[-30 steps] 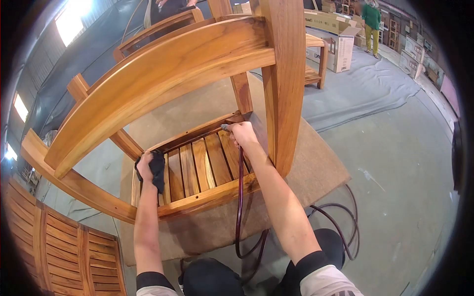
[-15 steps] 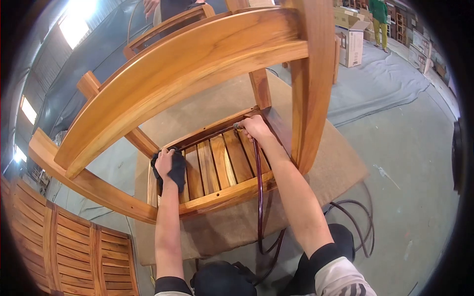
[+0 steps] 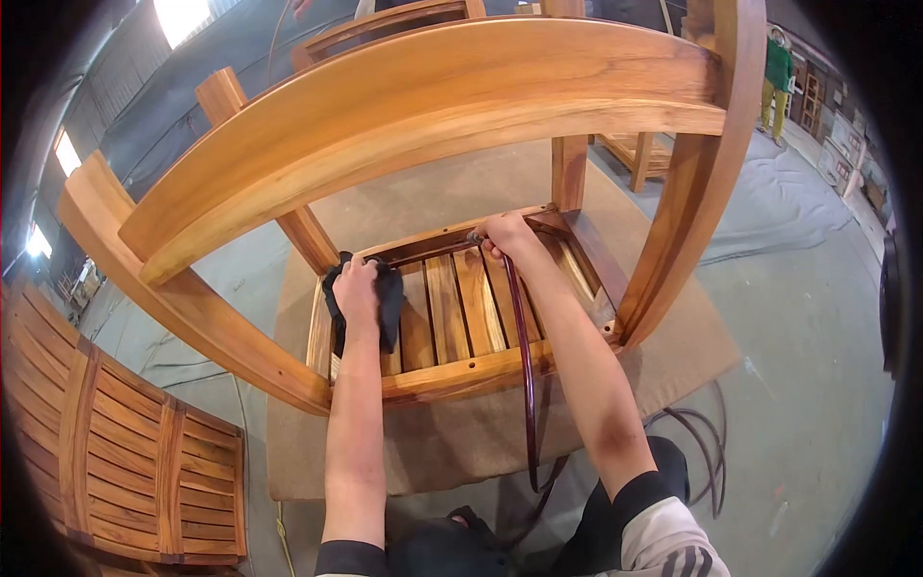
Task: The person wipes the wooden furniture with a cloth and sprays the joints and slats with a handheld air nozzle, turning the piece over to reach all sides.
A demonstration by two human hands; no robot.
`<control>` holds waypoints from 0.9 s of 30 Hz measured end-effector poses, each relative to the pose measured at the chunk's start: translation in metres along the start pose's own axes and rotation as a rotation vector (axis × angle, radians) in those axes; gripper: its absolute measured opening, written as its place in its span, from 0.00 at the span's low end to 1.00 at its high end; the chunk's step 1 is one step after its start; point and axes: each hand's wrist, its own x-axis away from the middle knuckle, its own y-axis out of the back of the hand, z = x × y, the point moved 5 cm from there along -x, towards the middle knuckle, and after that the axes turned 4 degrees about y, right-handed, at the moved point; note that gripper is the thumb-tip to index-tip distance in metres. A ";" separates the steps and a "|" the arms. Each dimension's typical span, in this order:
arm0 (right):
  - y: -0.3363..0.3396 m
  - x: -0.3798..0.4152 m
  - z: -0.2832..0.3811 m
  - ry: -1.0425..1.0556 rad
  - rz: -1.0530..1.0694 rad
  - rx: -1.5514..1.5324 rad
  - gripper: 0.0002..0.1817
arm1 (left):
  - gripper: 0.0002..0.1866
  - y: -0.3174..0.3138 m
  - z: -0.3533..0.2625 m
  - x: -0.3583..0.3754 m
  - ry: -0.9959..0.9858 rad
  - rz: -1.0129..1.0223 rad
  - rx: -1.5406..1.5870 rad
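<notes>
Short pale right sleeve (image 3: 663, 532), three dark stripes (image 3: 688, 561) low on it, black right cuff (image 3: 636, 499) edging it, black left cuff (image 3: 351, 558) left of it, dark trousers (image 3: 588, 529) beside it.

My left hand (image 3: 358, 287) holds black cloth (image 3: 390, 300) at left end of wood slats (image 3: 447, 303). My right hand (image 3: 505, 234) grips dark red hose (image 3: 526, 361), grey tip (image 3: 475, 238) near far rail (image 3: 431, 238). Hose hangs past near rail (image 3: 452, 376). Big wood frame (image 3: 685, 240) sits on brown board (image 3: 423, 452), curved beam (image 3: 433, 72) up high, left to right. Slatted wood panel (image 3: 123, 442) at near left. Person in green top (image 3: 778, 72) stands far right.
</notes>
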 end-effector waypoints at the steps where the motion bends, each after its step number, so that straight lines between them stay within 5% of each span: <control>1: -0.004 0.002 0.001 0.005 0.011 -0.020 0.08 | 0.05 0.003 -0.006 0.002 -0.037 -0.049 -0.042; 7: -0.017 0.011 0.004 0.048 0.053 -0.071 0.09 | 0.08 0.019 -0.021 0.000 0.026 0.121 -0.126; 23: 0.030 0.018 -0.021 -0.052 -0.102 -0.369 0.08 | 0.06 0.004 -0.025 -0.014 0.009 -0.012 -0.066; 25: 0.039 0.018 -0.023 -0.030 -0.102 -0.411 0.08 | 0.06 -0.043 0.011 -0.012 0.376 -0.102 1.060; 27: 0.050 0.034 -0.015 0.010 -0.158 -0.382 0.09 | 0.05 -0.015 -0.030 -0.012 -0.032 -0.178 0.049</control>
